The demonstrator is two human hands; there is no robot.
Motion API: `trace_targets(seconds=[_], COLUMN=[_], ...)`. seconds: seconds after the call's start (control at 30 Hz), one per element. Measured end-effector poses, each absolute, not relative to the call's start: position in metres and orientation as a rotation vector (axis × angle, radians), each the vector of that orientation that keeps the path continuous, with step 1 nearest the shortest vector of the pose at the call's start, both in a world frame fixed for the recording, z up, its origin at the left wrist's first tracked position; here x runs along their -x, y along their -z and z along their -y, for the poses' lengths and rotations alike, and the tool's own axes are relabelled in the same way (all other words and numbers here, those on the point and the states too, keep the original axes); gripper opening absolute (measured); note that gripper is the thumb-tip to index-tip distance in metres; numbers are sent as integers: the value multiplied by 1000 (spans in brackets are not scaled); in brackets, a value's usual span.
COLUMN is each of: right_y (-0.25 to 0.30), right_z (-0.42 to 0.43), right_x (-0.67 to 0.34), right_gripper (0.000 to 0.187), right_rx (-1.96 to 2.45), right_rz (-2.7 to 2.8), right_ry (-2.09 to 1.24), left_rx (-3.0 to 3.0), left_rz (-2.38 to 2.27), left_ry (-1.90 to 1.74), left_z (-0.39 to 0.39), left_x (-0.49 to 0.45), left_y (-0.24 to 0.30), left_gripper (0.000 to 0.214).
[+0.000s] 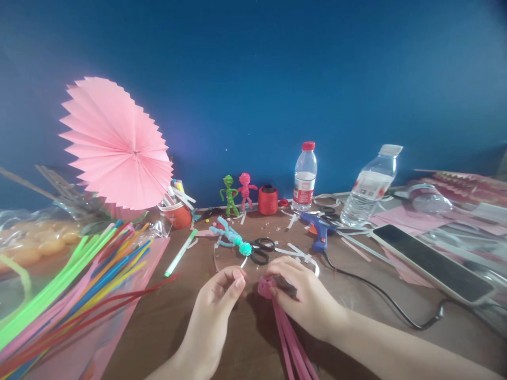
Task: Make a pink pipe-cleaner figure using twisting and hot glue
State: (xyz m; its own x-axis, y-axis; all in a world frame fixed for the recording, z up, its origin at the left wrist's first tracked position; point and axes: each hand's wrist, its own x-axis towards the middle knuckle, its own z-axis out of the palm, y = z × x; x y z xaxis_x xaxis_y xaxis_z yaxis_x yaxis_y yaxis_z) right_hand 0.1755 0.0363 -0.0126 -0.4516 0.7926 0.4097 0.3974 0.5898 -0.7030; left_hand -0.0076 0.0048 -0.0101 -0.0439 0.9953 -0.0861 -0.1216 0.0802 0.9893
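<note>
My right hand (307, 295) is closed around the top of a bundle of pink pipe cleaners (291, 340). Their upper end is wound into a small round knob (265, 287), and the loose stems hang down toward me. Just left of it my left hand (217, 303) pinches thumb against forefinger. Whether anything thin lies in that pinch cannot be made out. Beyond my hands lies a light-blue pipe-cleaner figure (235, 240) beside black-handled scissors (261, 250). A green figure (228, 195) and a pink figure (246, 190) stand at the wall.
Coloured pipe cleaners (87, 295) spread over the left side below a pink paper fan (119, 148). A blue glue gun (320, 232) trails its cord to the right, near a phone (431, 261). Two water bottles (304, 179) (372, 187) and a red thread spool (268, 200) stand behind.
</note>
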Motion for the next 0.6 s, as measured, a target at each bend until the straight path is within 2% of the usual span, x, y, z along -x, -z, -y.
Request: trace_targets(seconds=[0.37,0.6], right_y=[13,13], right_z=[-38,-37], right_x=[-175,-175], right_gripper=[22,22], right_rx=[920,922], right_rz=[2071,2078], right_ry=[-659,-647], left_rx=[-1006,-998], left_rz=[-1197,-1199], left_ry=[-1263,-1241], left_z=[-5,-5], left_x=[5,4], left_y=[7,6], left_gripper=[24,17])
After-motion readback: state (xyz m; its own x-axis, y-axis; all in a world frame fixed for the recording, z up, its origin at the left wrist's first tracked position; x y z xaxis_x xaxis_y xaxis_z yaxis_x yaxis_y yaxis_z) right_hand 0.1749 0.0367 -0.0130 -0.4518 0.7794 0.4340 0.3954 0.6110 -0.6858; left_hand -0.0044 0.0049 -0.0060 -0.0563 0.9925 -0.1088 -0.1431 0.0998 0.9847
